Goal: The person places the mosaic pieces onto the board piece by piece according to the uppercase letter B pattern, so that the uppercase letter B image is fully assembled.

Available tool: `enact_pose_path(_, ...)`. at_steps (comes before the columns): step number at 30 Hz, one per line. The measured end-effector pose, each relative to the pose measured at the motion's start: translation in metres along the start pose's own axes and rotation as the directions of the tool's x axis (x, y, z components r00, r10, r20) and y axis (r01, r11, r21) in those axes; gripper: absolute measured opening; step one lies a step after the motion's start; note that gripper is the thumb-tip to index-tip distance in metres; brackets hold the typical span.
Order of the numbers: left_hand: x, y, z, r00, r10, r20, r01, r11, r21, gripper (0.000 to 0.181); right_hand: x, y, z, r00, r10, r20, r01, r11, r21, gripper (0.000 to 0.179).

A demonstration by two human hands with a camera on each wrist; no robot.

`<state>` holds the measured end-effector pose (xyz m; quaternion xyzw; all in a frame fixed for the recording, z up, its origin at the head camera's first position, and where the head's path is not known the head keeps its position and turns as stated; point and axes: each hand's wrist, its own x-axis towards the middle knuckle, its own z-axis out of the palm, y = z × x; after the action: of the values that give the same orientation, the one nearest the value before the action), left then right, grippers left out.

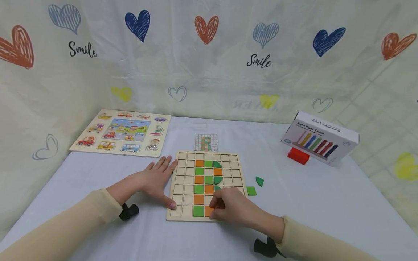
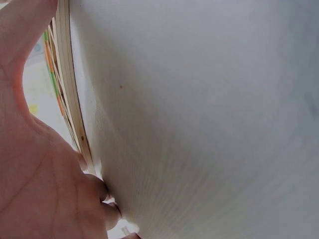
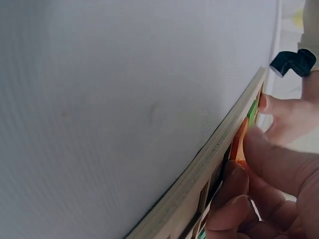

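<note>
A wooden grid board [image 1: 179, 189] lies on the table, with orange and green square tiles and green quarter-circle pieces set in its middle columns. My left hand [image 1: 151, 181] rests along the board's left edge, fingers spread and thumb on the lower left corner. At the bottom row, my right hand [image 1: 236, 206] pinches an orange square tile [image 3: 240, 139] between thumb and fingers, beside a green square tile [image 1: 198, 211]. In the right wrist view that orange tile stands slightly tilted over its cell. My right hand hides several cells at the lower right.
Right of the board lie a loose green square [image 1: 251, 191] and a green quarter-circle piece [image 1: 259, 181]. Behind it is a small printed pattern card [image 1: 213, 143]. A vehicle picture puzzle [image 1: 156, 150] lies back left; a white toy box [image 1: 321, 139] leans on a red block [image 1: 298, 156] at right.
</note>
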<state>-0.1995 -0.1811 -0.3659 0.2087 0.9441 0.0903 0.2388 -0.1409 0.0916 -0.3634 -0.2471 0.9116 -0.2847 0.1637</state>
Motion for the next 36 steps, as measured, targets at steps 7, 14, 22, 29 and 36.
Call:
enact_pose_path(7,0.001,-0.001,0.001,1.0,-0.004,-0.001,0.004,1.0,0.001,0.141,0.001,-0.002,0.001,1.0,0.012,-0.012,-0.012,1.0,-0.021,0.009)
enact_pose_path(14,0.002,-0.001,0.001,1.0,-0.003,-0.005,0.003,1.0,0.005,0.142,0.0,-0.005,0.001,1.0,0.011,-0.01,-0.011,0.999,-0.033,0.009)
enact_pose_path(22,0.003,-0.003,0.002,1.0,-0.004,0.004,0.004,1.0,-0.004,0.142,-0.006,-0.001,-0.01,1.0,-0.022,0.016,0.023,0.999,-0.04,0.011)
enact_pose_path(29,0.002,-0.001,0.002,1.0,-0.001,-0.002,0.001,1.0,-0.01,0.141,-0.017,0.012,-0.032,0.998,0.023,-0.055,-0.026,0.999,-0.047,0.012)
enact_pose_path(36,0.001,-0.001,0.002,1.0,-0.004,-0.003,0.004,1.0,-0.005,0.141,-0.028,0.043,-0.052,0.981,0.133,-0.138,-0.141,0.989,-0.054,0.015)
